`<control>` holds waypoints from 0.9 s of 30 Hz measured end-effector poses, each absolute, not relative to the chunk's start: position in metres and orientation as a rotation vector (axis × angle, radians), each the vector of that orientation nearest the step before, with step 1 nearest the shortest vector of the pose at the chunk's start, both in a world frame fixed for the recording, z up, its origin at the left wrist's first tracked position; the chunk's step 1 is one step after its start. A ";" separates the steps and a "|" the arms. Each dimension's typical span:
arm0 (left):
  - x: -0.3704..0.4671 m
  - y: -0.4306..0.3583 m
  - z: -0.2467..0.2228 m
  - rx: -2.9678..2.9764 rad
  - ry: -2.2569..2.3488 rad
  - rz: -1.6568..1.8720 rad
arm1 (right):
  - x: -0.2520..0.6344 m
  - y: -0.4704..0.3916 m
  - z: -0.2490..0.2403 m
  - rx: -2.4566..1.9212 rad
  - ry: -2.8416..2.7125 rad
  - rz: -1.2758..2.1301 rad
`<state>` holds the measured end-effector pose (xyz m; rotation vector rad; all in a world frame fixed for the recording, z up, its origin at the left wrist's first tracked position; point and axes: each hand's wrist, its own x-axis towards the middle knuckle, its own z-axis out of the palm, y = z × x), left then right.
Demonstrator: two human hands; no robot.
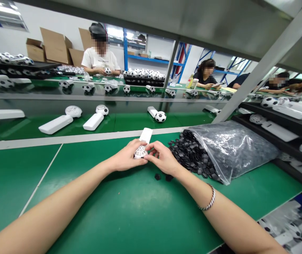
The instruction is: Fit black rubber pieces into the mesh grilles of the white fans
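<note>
My left hand (128,155) is closed around the round head of a white football-shaped device (140,152), whose flat white handle (146,134) points away from me. The head shows an open lattice, with a dark patch low on its side. At its right side, the fingertips of my right hand (160,157) are pinched together against the head; whether a small piece is between them is hidden. Just right of my right hand, black pentagon-shaped pieces (193,155) spill from a clear plastic bag (235,148). A loose black piece (157,176) lies below my right hand.
Beyond the bench edge, a green conveyor (129,121) carries similar devices, some white and one with black patches (160,116). Black trays (269,130) of devices stand at right beside a slanted metal post (262,60). Co-workers (102,60) sit across the line.
</note>
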<state>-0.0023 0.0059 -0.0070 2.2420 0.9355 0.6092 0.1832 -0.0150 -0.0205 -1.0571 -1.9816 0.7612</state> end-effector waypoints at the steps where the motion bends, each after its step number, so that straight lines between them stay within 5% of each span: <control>1: -0.002 0.006 -0.006 2.254 0.927 0.602 | 0.183 -0.016 -0.020 -1.049 -1.978 0.778; 27: -0.011 0.015 -0.013 2.191 0.839 0.696 | 0.176 -0.010 -0.023 -1.112 -1.781 1.034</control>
